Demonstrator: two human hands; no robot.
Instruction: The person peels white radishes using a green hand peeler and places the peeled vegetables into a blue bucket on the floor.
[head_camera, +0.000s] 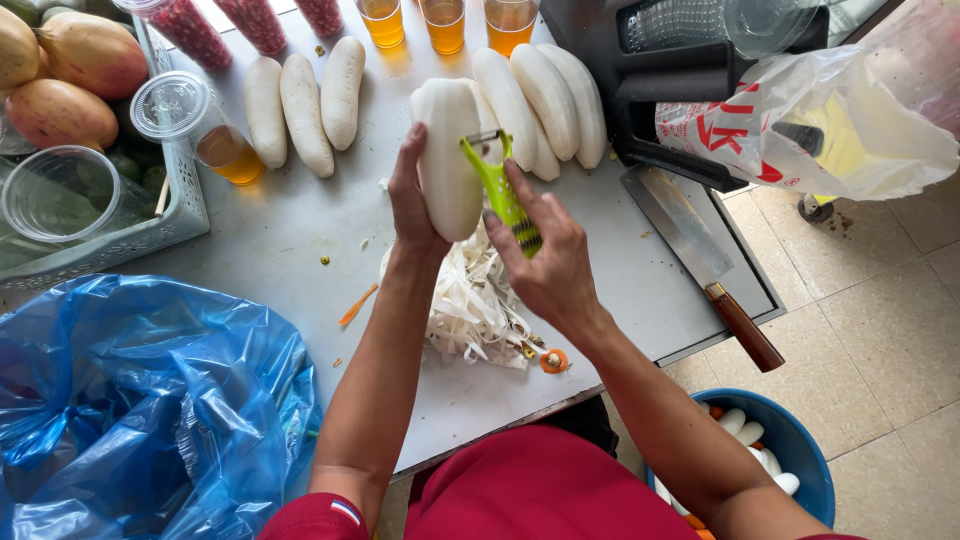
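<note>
My left hand (410, 200) grips a large white radish (448, 150), holding it upright over the white table (290, 230). A green peeler (497, 185) is in my right hand (545, 265), its blade resting against the radish's upper right side. Under both hands lies a heap of white peelings (470, 305). Three peeled radishes (300, 100) lie in a row at the back left. More peeled radishes (550, 100) lie just right of the one I hold.
A cleaver (700, 255) with a brown handle lies at the table's right edge. A blue plastic bag (140, 400) sits at the front left. A grey basket (150, 230) holds mangoes and cups. Cups of amber drink (445, 22) stand behind. A blue bucket (790, 440) stands on the floor.
</note>
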